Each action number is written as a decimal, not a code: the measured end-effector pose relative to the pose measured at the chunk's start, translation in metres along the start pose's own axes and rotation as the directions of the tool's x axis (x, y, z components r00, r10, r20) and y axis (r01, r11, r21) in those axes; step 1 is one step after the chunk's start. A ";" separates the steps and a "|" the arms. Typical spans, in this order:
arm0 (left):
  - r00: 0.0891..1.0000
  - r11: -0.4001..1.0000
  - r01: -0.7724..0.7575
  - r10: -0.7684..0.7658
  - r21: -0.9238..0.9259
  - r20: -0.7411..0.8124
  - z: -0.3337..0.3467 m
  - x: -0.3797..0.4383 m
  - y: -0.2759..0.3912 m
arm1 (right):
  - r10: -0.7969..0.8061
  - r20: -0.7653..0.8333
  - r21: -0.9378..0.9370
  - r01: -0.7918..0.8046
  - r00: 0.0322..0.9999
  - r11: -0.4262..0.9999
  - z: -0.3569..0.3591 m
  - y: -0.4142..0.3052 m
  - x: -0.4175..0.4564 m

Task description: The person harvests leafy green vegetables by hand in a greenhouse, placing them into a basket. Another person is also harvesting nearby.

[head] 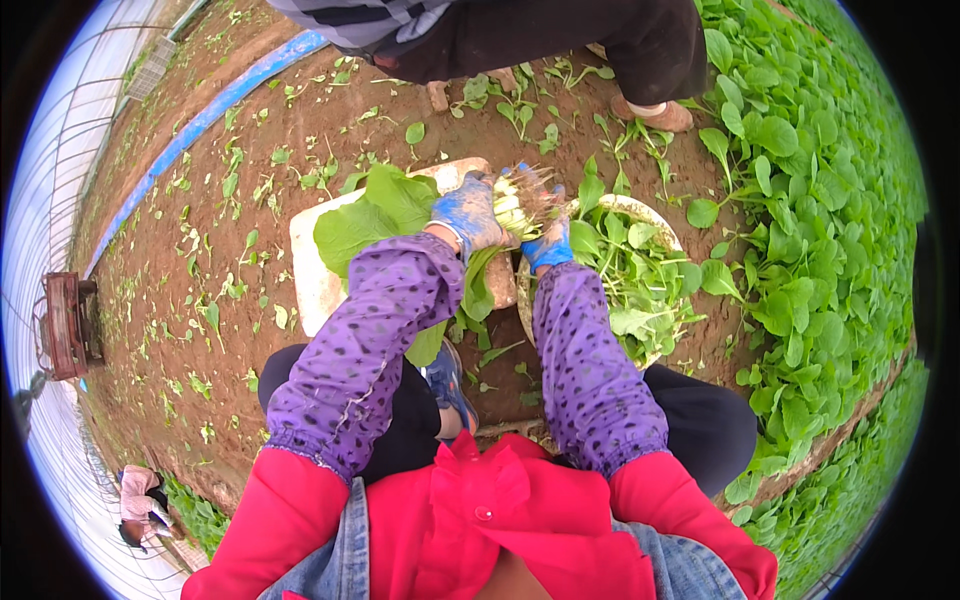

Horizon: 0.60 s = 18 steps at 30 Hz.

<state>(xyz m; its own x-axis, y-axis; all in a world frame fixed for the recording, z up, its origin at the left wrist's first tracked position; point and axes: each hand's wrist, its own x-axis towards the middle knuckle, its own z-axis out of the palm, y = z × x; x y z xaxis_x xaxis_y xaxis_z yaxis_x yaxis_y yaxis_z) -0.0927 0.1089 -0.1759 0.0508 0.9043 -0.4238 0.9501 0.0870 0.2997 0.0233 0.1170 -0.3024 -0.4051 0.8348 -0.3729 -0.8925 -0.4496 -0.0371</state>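
Observation:
My left hand (469,214), in a soiled blue-coated glove, grips a bunch of leafy greens around the stems. The broad green leaves (379,214) spread to the left over a pale, soil-stained block (313,274). Pale stem bases (510,206) and thin brown roots (538,189) stick out to the right of that hand. My right hand (551,238), also in a blue glove, closes around the root end; roots partly hide its fingers. Beside it stands a round, pale tub (664,219) holding loose leaves and stems (637,277).
Across from me is a person in dark trousers (540,37). Dense leafy plants (810,247) grow at right. Scattered leaves lie on bare soil (165,300). A blue strip (202,124) crosses the left side, near a rusty-red cart-like object (64,322). Another person (139,499) bends at lower left.

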 end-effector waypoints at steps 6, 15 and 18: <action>0.994 0.985 -0.077 0.063 0.155 0.094 -0.003 -0.017 0.019 | 0.096 0.310 0.345 -0.206 0.946 0.916 -0.034 -0.004 0.003; 0.992 0.991 -0.022 0.005 0.136 0.127 -0.002 0.001 0.007 | -0.344 -0.293 -0.657 0.074 0.892 0.750 -0.048 0.018 -0.063; 0.994 0.989 -0.044 0.029 0.142 0.109 -0.002 0.002 0.004 | -0.385 -0.158 -0.791 0.117 0.909 0.601 -0.035 0.041 -0.072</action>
<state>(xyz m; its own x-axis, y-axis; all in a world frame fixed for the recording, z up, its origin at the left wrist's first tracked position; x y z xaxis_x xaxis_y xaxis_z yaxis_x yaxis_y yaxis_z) -0.0891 0.1123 -0.1741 0.1112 0.8555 -0.5057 0.9809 -0.0129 0.1939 0.0232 0.0270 -0.3097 0.0064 0.8822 -0.4709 -0.4263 -0.4236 -0.7993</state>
